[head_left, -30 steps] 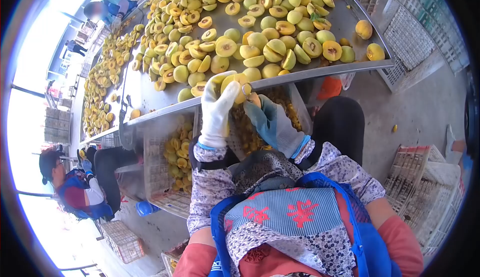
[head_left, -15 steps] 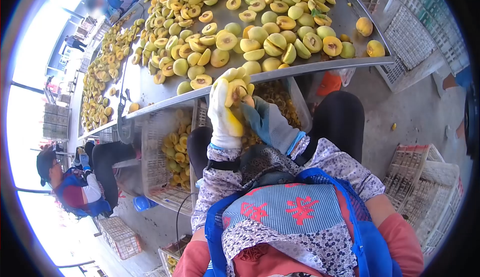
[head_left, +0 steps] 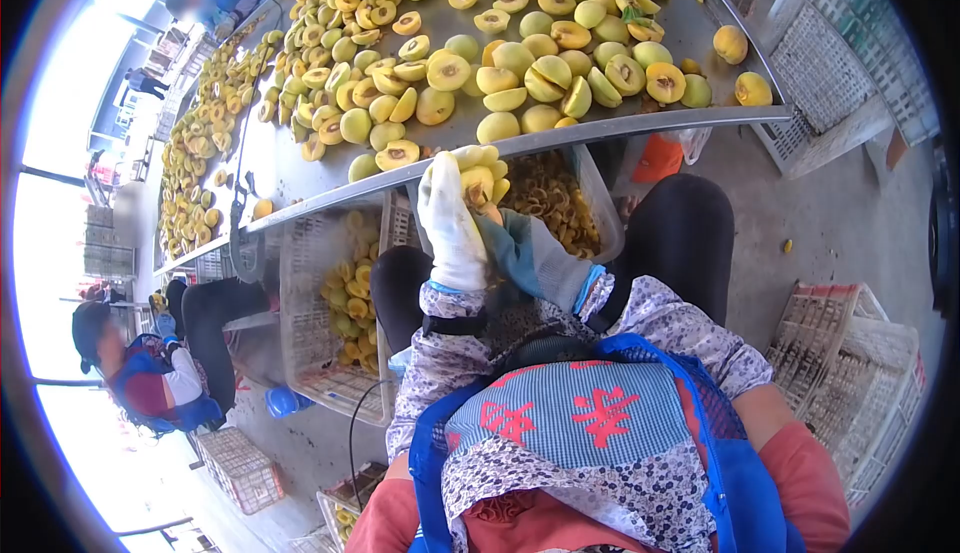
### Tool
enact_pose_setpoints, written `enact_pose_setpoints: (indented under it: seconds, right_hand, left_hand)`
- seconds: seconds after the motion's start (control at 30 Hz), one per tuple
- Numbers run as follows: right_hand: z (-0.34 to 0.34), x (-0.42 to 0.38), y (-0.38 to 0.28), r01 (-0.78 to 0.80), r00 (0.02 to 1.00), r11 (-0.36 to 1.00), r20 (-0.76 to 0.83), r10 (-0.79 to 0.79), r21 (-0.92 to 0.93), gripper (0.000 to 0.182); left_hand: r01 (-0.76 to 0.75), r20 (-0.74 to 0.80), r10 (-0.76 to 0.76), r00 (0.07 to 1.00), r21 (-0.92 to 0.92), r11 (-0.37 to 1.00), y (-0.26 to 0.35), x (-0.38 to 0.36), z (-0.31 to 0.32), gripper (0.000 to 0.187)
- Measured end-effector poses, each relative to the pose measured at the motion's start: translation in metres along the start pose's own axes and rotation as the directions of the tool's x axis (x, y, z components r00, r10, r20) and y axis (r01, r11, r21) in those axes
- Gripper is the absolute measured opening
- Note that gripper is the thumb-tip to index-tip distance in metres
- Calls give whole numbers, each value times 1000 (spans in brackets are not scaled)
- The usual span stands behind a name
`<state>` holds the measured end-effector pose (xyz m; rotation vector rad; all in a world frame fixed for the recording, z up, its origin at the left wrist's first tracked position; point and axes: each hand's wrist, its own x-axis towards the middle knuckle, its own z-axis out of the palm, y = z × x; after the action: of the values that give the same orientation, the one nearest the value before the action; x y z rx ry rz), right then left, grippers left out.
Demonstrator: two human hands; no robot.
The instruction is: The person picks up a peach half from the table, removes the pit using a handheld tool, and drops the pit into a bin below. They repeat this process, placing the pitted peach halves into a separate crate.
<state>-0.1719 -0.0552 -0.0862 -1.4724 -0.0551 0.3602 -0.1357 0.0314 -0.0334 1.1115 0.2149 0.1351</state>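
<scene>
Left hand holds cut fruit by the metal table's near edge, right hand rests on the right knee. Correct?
Wrong on the right hand: the head view shows it raised to the cut fruit, next to the left hand. The left hand does hold the fruit by the metal table's near edge.

Tabletop [head_left: 285,175]: smooth, glossy metal
Crates at 4 o'clock [head_left: 872,378]: matt plastic
Sleeves [head_left: 695,338]: matt cloth
Left glove [head_left: 455,238]: matt cloth
Right glove [head_left: 545,258]: matt cloth
</scene>
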Motion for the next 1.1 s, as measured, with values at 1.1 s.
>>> enact_pose_setpoints:
  seconds: [1.1]
  right_hand:
    - [-20,-21,-34,-598,775,769,407,484,225,49]
  left_hand:
    - [160,250,-184,951,115,980,-7,13,-29,42]
